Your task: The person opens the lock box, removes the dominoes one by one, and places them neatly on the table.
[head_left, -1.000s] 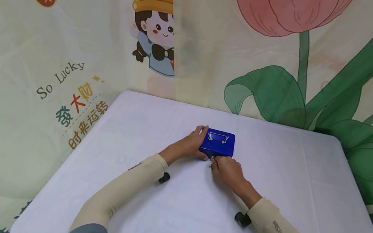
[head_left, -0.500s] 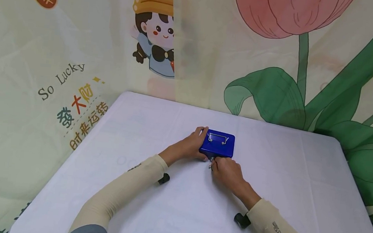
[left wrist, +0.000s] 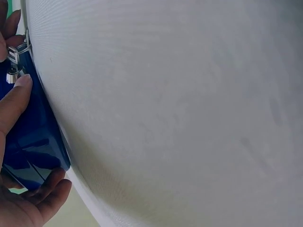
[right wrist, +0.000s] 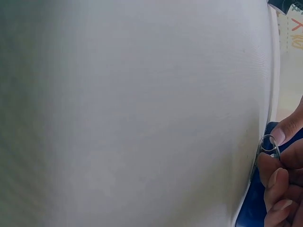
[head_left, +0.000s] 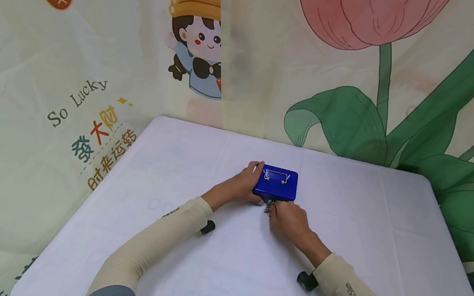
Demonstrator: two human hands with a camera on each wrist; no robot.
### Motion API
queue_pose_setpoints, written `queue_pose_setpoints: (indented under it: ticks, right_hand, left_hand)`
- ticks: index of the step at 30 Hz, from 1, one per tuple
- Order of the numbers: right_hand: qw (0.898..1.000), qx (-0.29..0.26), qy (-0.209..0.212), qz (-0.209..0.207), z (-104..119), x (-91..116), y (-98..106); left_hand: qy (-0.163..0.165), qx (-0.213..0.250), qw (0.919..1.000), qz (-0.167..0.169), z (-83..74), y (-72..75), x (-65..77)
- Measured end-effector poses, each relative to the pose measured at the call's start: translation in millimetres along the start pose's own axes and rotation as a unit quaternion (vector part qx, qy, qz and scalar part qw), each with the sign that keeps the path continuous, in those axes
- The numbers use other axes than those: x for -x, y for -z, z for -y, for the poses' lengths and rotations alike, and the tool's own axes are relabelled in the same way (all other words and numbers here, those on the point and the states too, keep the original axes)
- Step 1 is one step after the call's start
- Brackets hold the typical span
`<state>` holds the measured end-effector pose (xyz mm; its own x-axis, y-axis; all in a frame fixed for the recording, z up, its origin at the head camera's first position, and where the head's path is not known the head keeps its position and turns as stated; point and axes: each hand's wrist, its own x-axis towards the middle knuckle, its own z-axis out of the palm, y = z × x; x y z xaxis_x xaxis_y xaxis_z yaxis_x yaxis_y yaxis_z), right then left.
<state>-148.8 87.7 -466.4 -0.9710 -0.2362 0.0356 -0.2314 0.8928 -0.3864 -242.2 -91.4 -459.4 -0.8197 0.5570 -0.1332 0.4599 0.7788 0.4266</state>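
From the head view we see the box [head_left: 275, 190] on the white table [head_left: 358, 226], beyond both forearms, its lid down and its wire handle [head_left: 276, 172] lying on top. Our left hand [head_left: 239, 185] grips the box from nine o'clock, the thumb wrapped toward seven. Our right hand [head_left: 290, 218] sits at about five o'clock with its fingers curled, pinching the small metal keys [head_left: 268, 209], which hang at six, against the front.

What the head view keeps from us, the left wrist view gives: a silver lock [left wrist: 12, 76] on the front face, with the left thumb tip just beside it and other fingers bent round a lower corner. The right wrist view adds the ring [right wrist: 268, 135] at three o'clock in its frame, close against the curled fingers of the right hand. Those fingers crowd the spot, so we cannot fairly tell whether a key is seated in the lock.

Only the head view shows the beige sleeves [head_left: 160, 236] whole to the wrist, and the printed backdrop [head_left: 249, 113], with a pink tulip [head_left: 369, 20] toward one o'clock and a cartoon figure [head_left: 201, 44] toward eleven.
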Motion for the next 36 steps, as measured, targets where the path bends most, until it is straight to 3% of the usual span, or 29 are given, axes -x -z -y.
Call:
queue_pose_setpoints:
  ticks: [18,29,36]
  right_hand:
    - [1.0,0.009,0.005,0.011,-4,1,-1]
    - [0.999,-0.021,0.012,0.022,-16,11,6]
    - [1.0,-0.009,0.025,-0.003,-27,17,16]
  left_hand:
    - [0.0,0.002,1.0,0.006,-1.5,2.2,0.5]
    - [-0.001,0.008,1.0,0.005,0.2,0.2,0.5]
    - [0.0,0.005,1.0,0.004,-0.2,1.2,1.8]
